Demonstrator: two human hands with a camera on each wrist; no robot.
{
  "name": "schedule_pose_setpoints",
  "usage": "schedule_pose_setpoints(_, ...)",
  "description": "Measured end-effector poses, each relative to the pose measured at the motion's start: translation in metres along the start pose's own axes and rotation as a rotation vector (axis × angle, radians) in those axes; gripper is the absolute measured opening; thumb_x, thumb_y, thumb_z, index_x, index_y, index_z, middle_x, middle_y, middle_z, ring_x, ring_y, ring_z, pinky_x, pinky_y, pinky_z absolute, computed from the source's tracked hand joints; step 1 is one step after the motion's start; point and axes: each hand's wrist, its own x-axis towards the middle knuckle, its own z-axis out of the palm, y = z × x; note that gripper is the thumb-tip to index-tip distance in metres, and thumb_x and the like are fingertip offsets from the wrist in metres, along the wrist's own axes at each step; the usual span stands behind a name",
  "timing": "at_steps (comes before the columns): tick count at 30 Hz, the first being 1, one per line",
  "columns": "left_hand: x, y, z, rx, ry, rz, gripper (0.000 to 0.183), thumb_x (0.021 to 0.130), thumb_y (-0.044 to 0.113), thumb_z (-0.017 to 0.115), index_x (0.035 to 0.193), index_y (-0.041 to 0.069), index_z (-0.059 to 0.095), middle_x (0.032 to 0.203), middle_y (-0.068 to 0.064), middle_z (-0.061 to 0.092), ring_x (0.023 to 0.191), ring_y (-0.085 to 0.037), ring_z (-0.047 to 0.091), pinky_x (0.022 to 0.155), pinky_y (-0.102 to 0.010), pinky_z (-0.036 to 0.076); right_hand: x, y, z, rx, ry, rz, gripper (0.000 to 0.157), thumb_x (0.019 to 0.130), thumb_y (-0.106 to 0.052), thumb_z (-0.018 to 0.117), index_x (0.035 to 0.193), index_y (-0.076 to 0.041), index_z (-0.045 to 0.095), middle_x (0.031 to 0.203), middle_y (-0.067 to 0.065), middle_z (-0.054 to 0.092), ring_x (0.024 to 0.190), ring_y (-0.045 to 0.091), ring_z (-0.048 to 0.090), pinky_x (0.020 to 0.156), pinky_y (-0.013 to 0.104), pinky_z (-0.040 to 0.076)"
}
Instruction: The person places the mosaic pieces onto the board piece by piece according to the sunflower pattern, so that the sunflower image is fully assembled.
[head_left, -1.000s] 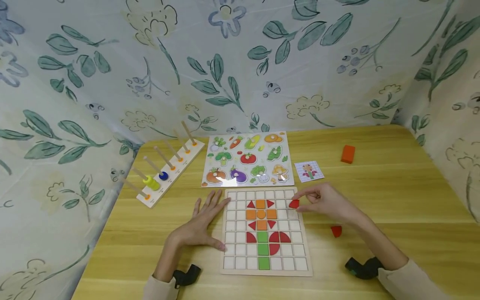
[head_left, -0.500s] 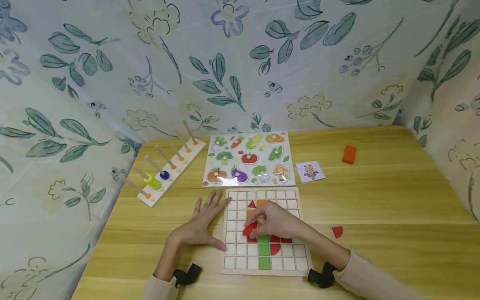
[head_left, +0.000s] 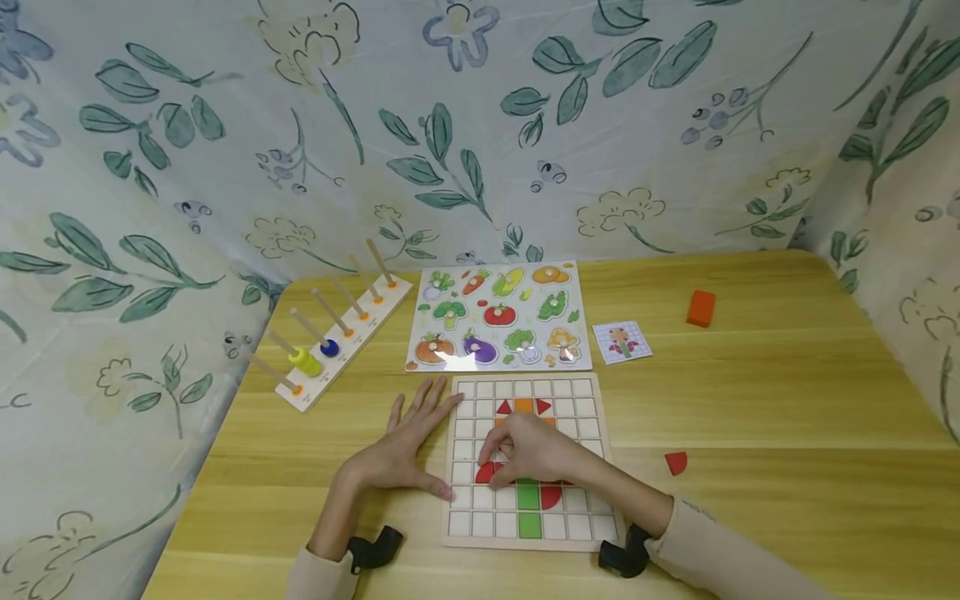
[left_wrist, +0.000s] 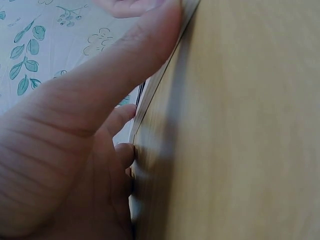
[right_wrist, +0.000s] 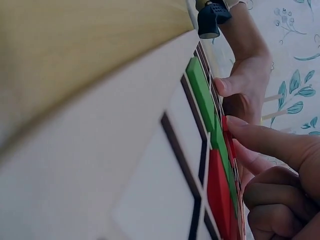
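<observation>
A wooden grid board (head_left: 483, 525) lies in front of me, with orange, green and red pieces forming a flower-like figure. My right hand (head_left: 536, 450) pinches a red quarter-circle piece (head_left: 484, 474) between thumb and index finger, low over the board's left half; the piece shows in the right wrist view by the index fingertip (right_wrist: 236, 123). Beneath that hand, part of the figure is hidden. With fingers spread, my left hand (head_left: 397, 454) rests along the board's left edge, thumb and index fingertip at the rim. Another red quarter-circle (head_left: 677, 463) lies on the table right of the board.
Behind the grid board lies a vegetable peg puzzle (head_left: 491, 317). A small pattern card (head_left: 622, 342) is to its right, and farther right sits an orange block (head_left: 701, 308). On the left stands a peg rack (head_left: 341, 342) with yellow and blue rings. Floral cloth hangs around the table.
My right hand has carried the red quarter-circle from the board's right side across to its left half, then slightly farther left and lower. The left hand has stayed at the board's edge.
</observation>
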Motion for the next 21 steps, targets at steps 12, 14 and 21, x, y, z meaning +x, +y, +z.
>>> schedule_pose_setpoints(12, -0.0007, -0.0010, -0.0020, -0.007, 0.013, 0.012, 0.131, 0.069, 0.053, 0.093, 0.168, 0.022, 0.012, 0.175, -0.011, -0.012, 0.161, -0.037, -0.019, 0.122, -0.070, -0.017, 0.0015, -0.0022, 0.0020, -0.033, 0.029, -0.033, 0.011, 0.079, -0.016, 0.090, 0.086, -0.020, 0.082, 0.058, -0.010, 0.048, 0.053, 0.004, 0.039, 0.049, 0.016, 0.027)
schedule_pose_setpoints(14, -0.0007, -0.0011, -0.0021, -0.010, 0.015, 0.016, 0.131, 0.069, 0.052, 0.093, 0.168, 0.021, 0.013, 0.175, -0.012, -0.011, 0.161, -0.039, -0.018, 0.122, -0.071, -0.017, 0.0022, -0.0025, 0.0027, -0.041, 0.035, -0.036, 0.011, 0.079, -0.015, 0.090, 0.085, -0.019, 0.082, 0.057, -0.010, 0.047, 0.052, 0.004, 0.038, 0.048, 0.016, 0.026)
schedule_pose_setpoints(21, -0.0001, 0.0000, -0.0009, 0.000, 0.008, 0.015, 0.131, 0.070, 0.053, 0.093, 0.168, 0.021, 0.012, 0.175, -0.012, -0.012, 0.161, -0.039, -0.018, 0.122, -0.070, -0.017, 0.0004, -0.0030, 0.0025, -0.005, 0.031, -0.029, 0.013, 0.077, -0.012, 0.091, 0.087, -0.016, 0.084, 0.051, -0.009, 0.044, 0.047, 0.004, 0.036, 0.044, 0.016, 0.025)
